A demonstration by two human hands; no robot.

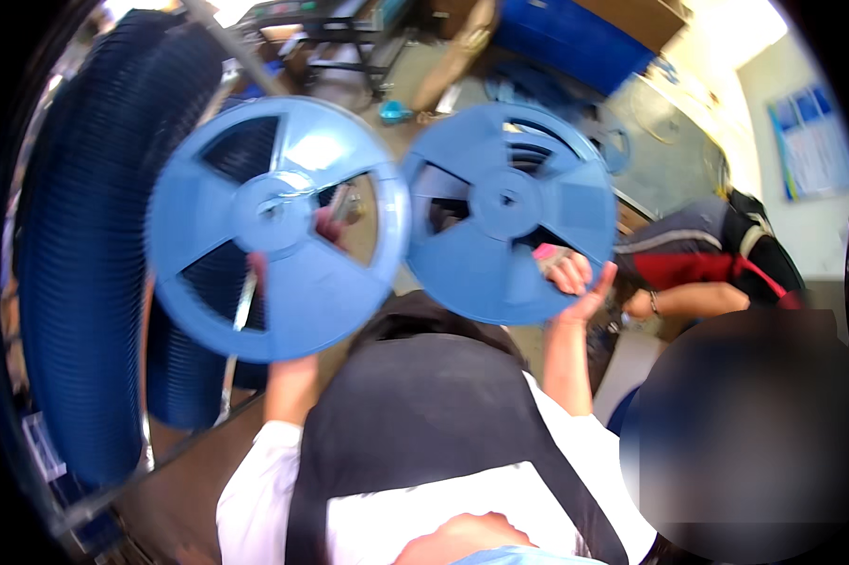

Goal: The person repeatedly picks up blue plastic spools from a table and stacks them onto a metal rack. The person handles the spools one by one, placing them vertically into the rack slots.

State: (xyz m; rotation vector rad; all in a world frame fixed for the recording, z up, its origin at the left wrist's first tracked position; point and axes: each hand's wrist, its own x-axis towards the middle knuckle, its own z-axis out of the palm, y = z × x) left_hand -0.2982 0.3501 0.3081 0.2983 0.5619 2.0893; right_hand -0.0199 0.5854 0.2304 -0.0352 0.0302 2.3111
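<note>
Two round, light-blue plastic reels with cut-out windows are held up side by side before my chest. The left reel (316,287) hides most of my left hand (329,226), which supports it from behind; bits of fingers show through its windows, and the wrist comes out below. My right hand (575,281) grips the lower right rim of the right reel (467,273); some fingers reach into a window and the thumb lies along the edge. A pinkish covering shows on one fingertip. The reels' rims nearly meet or touch; I cannot tell which.
Long rows of stacked dark-blue reels (85,245) stand on a metal rack (161,463) at the left. A co-worker's arm (702,299) is close on the right, beside a grey table (674,155). Behind are a blue bin (570,42) and more blue reels (528,87).
</note>
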